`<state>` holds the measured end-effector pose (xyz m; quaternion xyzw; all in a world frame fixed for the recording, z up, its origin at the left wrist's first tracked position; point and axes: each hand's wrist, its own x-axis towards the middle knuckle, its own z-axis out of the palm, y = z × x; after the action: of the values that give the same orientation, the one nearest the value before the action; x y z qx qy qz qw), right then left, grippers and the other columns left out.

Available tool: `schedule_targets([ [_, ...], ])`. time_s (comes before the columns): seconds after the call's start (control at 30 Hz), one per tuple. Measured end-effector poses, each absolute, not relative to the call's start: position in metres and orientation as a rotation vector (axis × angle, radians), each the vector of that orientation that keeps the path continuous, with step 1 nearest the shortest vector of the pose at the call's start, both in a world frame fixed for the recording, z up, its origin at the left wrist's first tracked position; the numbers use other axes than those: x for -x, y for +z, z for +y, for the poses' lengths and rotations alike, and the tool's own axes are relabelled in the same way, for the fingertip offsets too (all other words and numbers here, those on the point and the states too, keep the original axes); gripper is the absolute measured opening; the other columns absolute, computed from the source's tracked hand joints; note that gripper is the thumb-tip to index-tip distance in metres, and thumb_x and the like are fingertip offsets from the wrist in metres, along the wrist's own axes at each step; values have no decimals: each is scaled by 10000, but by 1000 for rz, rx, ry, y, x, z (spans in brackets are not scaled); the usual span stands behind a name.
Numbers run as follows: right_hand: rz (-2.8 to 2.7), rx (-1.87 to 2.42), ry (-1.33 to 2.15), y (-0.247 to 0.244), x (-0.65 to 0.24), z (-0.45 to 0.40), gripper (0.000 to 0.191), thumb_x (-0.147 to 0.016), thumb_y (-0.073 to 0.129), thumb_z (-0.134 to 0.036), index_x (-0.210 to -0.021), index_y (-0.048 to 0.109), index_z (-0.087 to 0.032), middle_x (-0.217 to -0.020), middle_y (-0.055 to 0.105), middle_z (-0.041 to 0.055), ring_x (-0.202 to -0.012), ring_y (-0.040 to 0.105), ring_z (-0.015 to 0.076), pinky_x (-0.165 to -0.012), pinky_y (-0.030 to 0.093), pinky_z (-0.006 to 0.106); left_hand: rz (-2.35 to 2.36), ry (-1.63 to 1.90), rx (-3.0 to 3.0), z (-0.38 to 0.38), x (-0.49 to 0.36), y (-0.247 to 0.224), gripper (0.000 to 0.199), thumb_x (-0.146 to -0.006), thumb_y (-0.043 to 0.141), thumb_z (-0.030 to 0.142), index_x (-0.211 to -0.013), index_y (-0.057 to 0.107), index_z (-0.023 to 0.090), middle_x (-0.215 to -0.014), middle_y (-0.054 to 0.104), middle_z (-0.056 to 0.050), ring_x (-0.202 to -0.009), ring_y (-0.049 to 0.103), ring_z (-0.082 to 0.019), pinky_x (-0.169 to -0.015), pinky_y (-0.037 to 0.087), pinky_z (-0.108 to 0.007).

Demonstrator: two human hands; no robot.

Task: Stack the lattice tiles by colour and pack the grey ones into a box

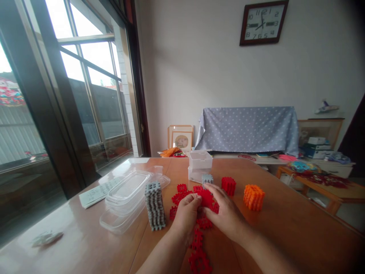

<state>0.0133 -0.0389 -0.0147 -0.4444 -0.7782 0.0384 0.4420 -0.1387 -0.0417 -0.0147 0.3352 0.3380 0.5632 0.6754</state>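
My left hand (185, 215) and my right hand (224, 209) meet over the middle of the table. Between them they grip red notched plastic building pieces (205, 198); my left thumb and fingers pinch the near side, and my right fingers wrap the far side. How many pieces are held is hidden by the fingers. Loose red pieces (181, 188) lie around and under my hands, and more red pieces (199, 262) trail toward me. Left of my hands stands a tall stack of grey pieces (154, 207). A shorter grey stack (207, 179) sits just behind my right fingers.
A red stack (228, 186) and an orange stack (254, 197) stand to the right. White plastic boxes (200, 161) are piled at the back. Clear plastic lids (128, 194) and a printed sheet (98, 193) lie left; a small plastic packet (47, 239) is near the left edge.
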Motion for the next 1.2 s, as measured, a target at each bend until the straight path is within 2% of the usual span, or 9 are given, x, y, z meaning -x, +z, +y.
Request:
schedule_targets([
  [0.13, -1888, 1203, -58, -15, -12, -41, 599, -815, 679, -245, -1388, 506, -236, -1337, 596, 111, -1259, 556, 291, -1095, 475, 482, 755, 1273, -678, -41, 140, -15, 332, -667, 843, 336, -814, 598, 168, -681, 592, 31, -586, 537, -91, -630, 454, -226],
  [0.23, -1901, 1218, -121, -13, -10, -44, 539, -818, 682, -245, -1337, 539, -232, -1260, 635, 107, -1189, 587, 303, -1051, 496, 496, 764, 1275, -660, -40, 140, -15, 335, -661, 846, 327, -817, 595, 168, -683, 608, 26, -574, 540, -88, -609, 445, -217],
  [0.43, -1908, 1210, -68, -13, -9, -43, 447, -821, 659, -215, -1261, 586, -253, -1209, 681, 89, -1123, 619, 296, -999, 516, 474, 806, 1235, -678, -39, 140, -14, 389, -646, 867, 348, -883, 617, 168, -711, 639, 16, -611, 594, -108, -640, 456, -233],
  [0.53, -1846, 1268, -7, -16, -20, -32, 455, -825, 661, -270, -1272, 580, -258, -1212, 686, 89, -1130, 629, 292, -986, 519, 461, 851, 1223, -720, -42, 141, -10, 440, -654, 858, 397, -957, 624, 178, -809, 686, -17, -718, 651, -144, -685, 464, -250],
  [0.67, -1701, 1458, -11, -13, -53, -3, 490, -812, 674, -382, -1268, 584, -228, -1221, 690, 107, -1096, 646, 286, -948, 516, 446, 934, 1285, -808, -45, 145, -2, 436, -670, 832, 452, -942, 618, 186, -920, 709, -45, -800, 652, -155, -714, 455, -257],
  [0.73, -1643, 1585, -27, -7, -73, 14, 516, -802, 679, -424, -1270, 587, -226, -1166, 713, 106, -1081, 645, 283, -919, 511, 430, 956, 1299, -849, -45, 148, 0, 423, -688, 813, 474, -927, 609, 191, -941, 708, -47, -826, 646, -158, -724, 453, -261],
  [0.93, -1628, 1934, -83, 12, -111, 49, 585, -776, 675, -533, -1275, 595, -237, -1090, 745, 84, -1095, 605, 314, -887, 465, 421, 966, 1305, -898, -44, 151, 5, 403, -708, 787, 486, -898, 586, 194, -908, 684, -42, -823, 620, -160, -727, 452, -266],
  [1.2, -1650, 2010, -92, 10, -114, 63, 603, -764, 667, -563, -1269, 606, -239, -1018, 741, 100, -1128, 578, 357, -884, 423, 461, 992, 1326, -910, -50, 148, 13, 413, -647, 822, 475, -852, 598, 195, -835, 645, -10, -792, 602, -156, -712, 435, -260],
])
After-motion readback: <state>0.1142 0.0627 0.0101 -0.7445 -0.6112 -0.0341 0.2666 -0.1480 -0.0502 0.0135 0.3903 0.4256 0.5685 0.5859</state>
